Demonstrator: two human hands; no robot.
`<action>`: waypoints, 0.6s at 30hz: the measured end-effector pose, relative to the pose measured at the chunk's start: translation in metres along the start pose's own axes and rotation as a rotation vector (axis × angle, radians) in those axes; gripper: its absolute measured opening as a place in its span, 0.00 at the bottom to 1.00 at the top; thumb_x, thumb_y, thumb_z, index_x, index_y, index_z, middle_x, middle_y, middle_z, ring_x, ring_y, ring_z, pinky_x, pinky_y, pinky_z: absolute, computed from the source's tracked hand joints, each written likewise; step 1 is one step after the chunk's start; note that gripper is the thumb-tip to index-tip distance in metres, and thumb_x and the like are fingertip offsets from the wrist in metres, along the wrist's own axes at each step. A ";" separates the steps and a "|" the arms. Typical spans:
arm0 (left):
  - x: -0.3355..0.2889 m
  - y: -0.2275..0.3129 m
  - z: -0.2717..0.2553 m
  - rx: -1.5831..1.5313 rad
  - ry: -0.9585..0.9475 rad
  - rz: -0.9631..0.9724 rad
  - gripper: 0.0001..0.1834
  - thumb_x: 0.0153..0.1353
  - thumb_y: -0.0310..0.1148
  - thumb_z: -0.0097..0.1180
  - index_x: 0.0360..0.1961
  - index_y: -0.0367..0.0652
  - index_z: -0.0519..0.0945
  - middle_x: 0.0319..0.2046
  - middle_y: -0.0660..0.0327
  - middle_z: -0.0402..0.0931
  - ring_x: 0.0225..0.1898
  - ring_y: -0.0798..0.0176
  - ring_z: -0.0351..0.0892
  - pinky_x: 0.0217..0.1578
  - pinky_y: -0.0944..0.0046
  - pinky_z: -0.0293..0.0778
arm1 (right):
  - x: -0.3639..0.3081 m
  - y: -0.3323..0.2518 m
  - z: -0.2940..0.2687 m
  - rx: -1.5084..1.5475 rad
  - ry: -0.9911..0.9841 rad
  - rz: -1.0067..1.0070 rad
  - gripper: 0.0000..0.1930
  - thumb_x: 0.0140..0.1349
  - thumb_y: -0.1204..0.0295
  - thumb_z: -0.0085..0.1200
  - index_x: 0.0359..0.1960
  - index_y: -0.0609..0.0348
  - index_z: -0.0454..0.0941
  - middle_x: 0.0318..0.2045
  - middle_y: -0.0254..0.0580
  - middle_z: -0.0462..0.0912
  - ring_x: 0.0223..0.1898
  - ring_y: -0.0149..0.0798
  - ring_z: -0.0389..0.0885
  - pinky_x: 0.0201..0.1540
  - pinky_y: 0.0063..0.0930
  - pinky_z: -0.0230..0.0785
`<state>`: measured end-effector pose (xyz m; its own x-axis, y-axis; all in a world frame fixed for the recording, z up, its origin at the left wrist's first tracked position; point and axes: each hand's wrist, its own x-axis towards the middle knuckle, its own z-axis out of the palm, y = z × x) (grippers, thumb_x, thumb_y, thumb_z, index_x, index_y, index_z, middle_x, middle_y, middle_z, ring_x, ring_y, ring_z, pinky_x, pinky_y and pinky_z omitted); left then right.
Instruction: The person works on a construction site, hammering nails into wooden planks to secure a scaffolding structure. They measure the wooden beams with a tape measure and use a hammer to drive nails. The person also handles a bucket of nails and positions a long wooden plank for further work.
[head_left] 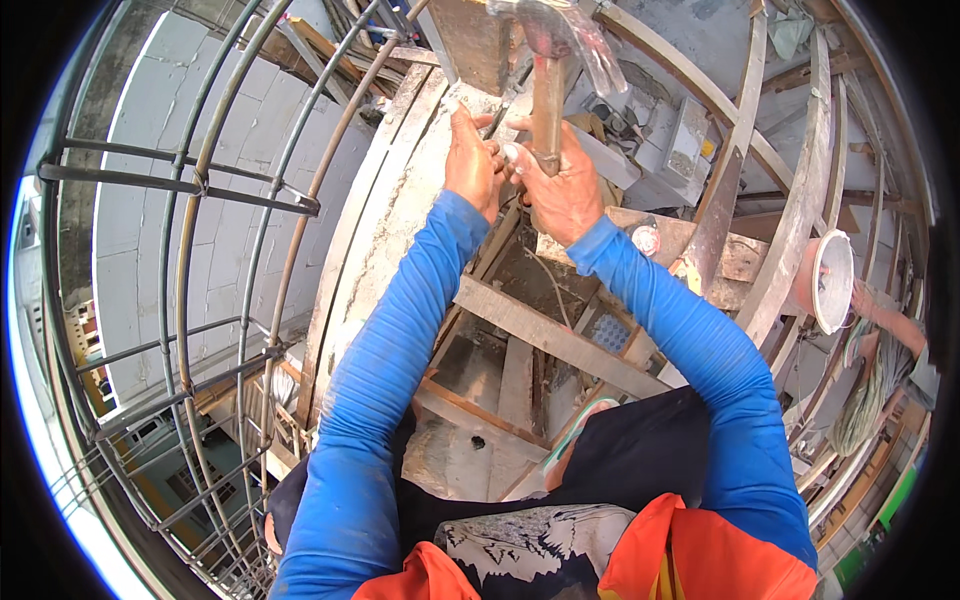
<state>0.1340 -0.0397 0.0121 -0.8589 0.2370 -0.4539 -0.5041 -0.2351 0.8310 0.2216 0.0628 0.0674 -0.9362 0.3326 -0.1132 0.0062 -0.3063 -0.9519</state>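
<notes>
Wood-handled hammer (547, 110) w/ reddish head (546, 38) in half-closed R hand (567, 190); L hand (472, 165) half-curled, hold unclear

a pale wooden board (682, 238) carries a small round white-and-red object (646, 240)

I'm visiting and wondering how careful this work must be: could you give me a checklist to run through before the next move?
1. Hammer in hand: ok; the right hand holds its wooden handle, head pointing away from the body.
2. Left hand apart from the hammer head: ok.
3. Something small between the fingertips: cannot tell.
4. Gloves on: not ok; both hands are bare.
5. Other person's arm out of the way: ok; it is over by the bucket.
6. Secure footing: cannot tell; gaps show between the timbers below.
</notes>
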 end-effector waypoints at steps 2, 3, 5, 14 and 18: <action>-0.018 -0.003 0.000 -0.172 -0.140 -0.031 0.42 0.72 0.71 0.28 0.55 0.39 0.73 0.45 0.51 0.79 0.49 0.53 0.82 0.54 0.50 0.78 | 0.009 0.034 0.014 -0.249 0.029 -0.197 0.11 0.65 0.70 0.62 0.46 0.62 0.80 0.41 0.44 0.85 0.40 0.41 0.86 0.44 0.35 0.77; -0.029 0.005 -0.008 -0.177 -0.142 -0.156 0.43 0.71 0.71 0.29 0.56 0.40 0.72 0.47 0.51 0.79 0.51 0.53 0.81 0.54 0.51 0.78 | 0.006 0.037 0.023 -0.271 0.054 -0.164 0.11 0.64 0.71 0.62 0.46 0.62 0.81 0.42 0.47 0.85 0.41 0.46 0.86 0.46 0.36 0.77; -0.037 0.010 -0.029 -0.059 -0.121 -0.167 0.43 0.72 0.71 0.29 0.58 0.39 0.72 0.49 0.53 0.78 0.53 0.52 0.80 0.56 0.51 0.78 | -0.009 0.047 0.037 -0.302 0.119 -0.206 0.11 0.62 0.74 0.62 0.46 0.61 0.82 0.43 0.48 0.84 0.43 0.49 0.85 0.49 0.36 0.77; -0.070 -0.021 -0.100 0.395 0.031 -0.102 0.47 0.72 0.70 0.27 0.65 0.33 0.70 0.55 0.52 0.76 0.57 0.53 0.78 0.61 0.55 0.74 | -0.069 0.107 0.054 -0.153 0.102 -0.025 0.12 0.61 0.75 0.59 0.47 0.60 0.79 0.41 0.52 0.81 0.47 0.58 0.82 0.51 0.43 0.76; -0.081 -0.004 -0.084 0.391 -0.044 -0.266 0.49 0.69 0.75 0.29 0.62 0.36 0.72 0.51 0.54 0.78 0.55 0.56 0.78 0.57 0.57 0.74 | -0.066 0.095 0.043 -0.048 0.036 0.071 0.10 0.63 0.69 0.58 0.43 0.59 0.78 0.38 0.53 0.84 0.41 0.58 0.83 0.45 0.45 0.76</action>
<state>0.1979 -0.1368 0.0181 -0.6959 0.2831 -0.6600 -0.6267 0.2094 0.7506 0.2686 -0.0261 -0.0036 -0.9196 0.3438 -0.1903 0.0900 -0.2872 -0.9536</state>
